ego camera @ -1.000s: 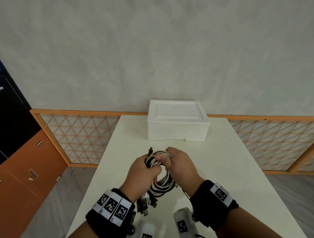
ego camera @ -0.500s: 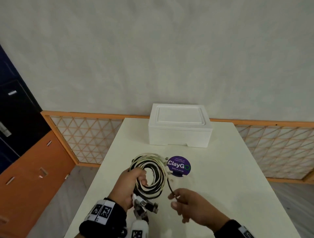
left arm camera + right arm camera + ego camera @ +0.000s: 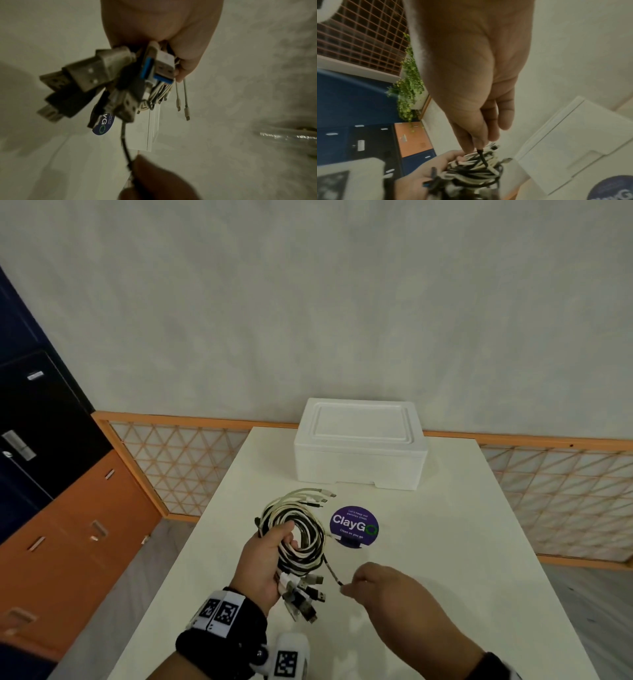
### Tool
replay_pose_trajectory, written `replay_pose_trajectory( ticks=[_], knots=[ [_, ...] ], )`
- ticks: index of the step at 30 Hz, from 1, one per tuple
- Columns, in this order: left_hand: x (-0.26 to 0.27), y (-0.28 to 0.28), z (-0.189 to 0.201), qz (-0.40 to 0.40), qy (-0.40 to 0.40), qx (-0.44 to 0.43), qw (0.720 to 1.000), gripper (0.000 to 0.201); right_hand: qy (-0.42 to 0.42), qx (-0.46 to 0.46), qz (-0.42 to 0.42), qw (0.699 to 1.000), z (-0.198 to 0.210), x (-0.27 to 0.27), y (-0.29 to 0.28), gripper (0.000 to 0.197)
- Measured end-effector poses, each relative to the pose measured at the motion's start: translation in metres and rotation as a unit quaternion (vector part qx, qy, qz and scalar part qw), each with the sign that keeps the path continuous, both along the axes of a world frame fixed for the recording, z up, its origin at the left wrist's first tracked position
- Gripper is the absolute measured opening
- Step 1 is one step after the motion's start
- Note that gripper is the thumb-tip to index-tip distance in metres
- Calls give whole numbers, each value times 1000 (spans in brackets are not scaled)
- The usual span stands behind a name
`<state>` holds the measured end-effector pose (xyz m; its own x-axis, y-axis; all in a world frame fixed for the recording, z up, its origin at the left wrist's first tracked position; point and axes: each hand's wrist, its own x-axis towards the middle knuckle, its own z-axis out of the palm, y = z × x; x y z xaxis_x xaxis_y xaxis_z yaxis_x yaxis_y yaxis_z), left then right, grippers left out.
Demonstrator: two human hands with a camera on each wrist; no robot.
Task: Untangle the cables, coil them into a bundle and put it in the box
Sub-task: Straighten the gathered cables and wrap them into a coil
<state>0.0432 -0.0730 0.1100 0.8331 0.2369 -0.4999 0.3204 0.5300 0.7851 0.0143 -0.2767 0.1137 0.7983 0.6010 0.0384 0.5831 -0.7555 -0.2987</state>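
A round bundle of black and white cables [image 3: 297, 534] is held up above the long white table [image 3: 428, 559] by the left hand [image 3: 265, 568]. The fingers of that hand are curled through the middle of the coil, and the thumb is pressed on its outer side. The ring is stood nearly on edge, with its flat face turned toward the right. Its long way runs from near the person out toward the closed white foam box [image 3: 360, 444] at the far end of the table. Thin white plug ends [image 3: 322, 495] are pointed away toward the box. A bunch of fat black, grey and white USB plugs [image 3: 303, 594] is hung from the near side, below the left palm; in the left wrist view these plugs [image 3: 96, 83] are pointed down and to the left.

One loose black cable end [image 3: 331, 570] is led out of the coil to the right hand [image 3: 383, 590]. It is pinched between the thumb and the fingertips [image 3: 471, 143], which are pressed together on it. The strand is pulled fairly straight.

A round purple sticker with white letters [image 3: 355, 526] is seen on the table, just right of the bundle and in front of the box.
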Motion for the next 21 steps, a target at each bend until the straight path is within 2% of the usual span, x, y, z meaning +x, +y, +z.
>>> replay_pose_trajectory(
  ticks=[2,5,8,11,15,17,21],
  knots=[
    [-4,-11,2,-9,-19,23,1000,33,-32,37,43,998,-2,-5,4,53],
    [-11,-26,5,-21,-28,38,999,21,-56,58,85,993,10,-10,14,39],
    [-16,-27,7,-27,-30,45,998,13,-57,92,59,992,13,-11,12,29],
    [-14,-22,11,-15,-39,38,998,14,-17,144,39,989,13,-11,7,25],
    [-17,-29,13,-52,-86,61,993,12,-35,159,55,985,16,-6,18,23],
    [-20,-36,15,-92,-112,31,989,24,-52,128,79,987,17,-2,29,26],
    [-22,-36,22,-190,-100,-106,971,70,-108,104,104,983,24,14,40,23]
  ],
)
